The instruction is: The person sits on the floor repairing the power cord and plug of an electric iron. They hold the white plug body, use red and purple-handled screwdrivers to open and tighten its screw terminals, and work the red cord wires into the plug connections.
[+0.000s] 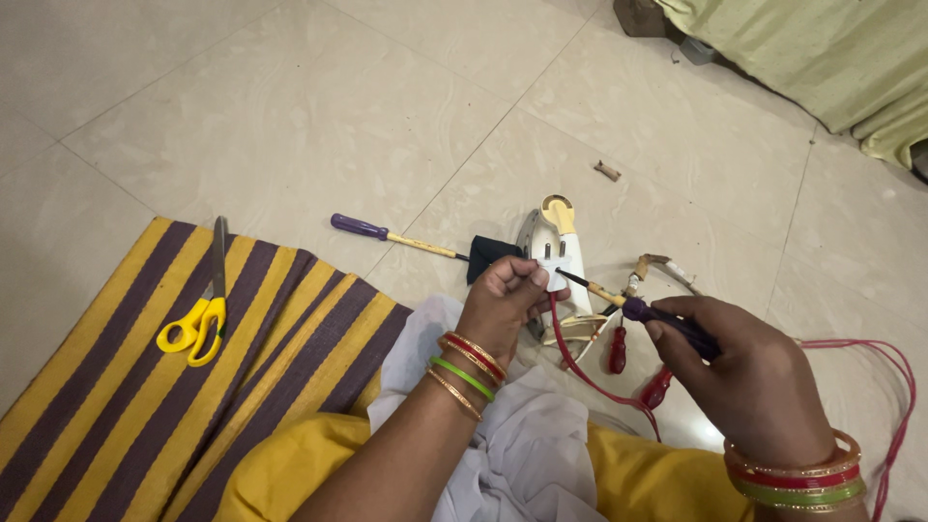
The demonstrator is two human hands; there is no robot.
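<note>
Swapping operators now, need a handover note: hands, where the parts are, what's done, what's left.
Left hand: pinching a small white plug with a red wire running from it.
Right hand: gripping a purple-handled screwdriver, tip at the plug.
Just beyond the hands on the tile floor: white clothes iron, a second purple-handled screwdriver, two red-handled tools.
Yellow scissors lie on the striped mat to the left, untouched.
Done: plug in hand, driver tip on it. Left: I cannot tell whether the screw is in or out; check before continuing.
</note>
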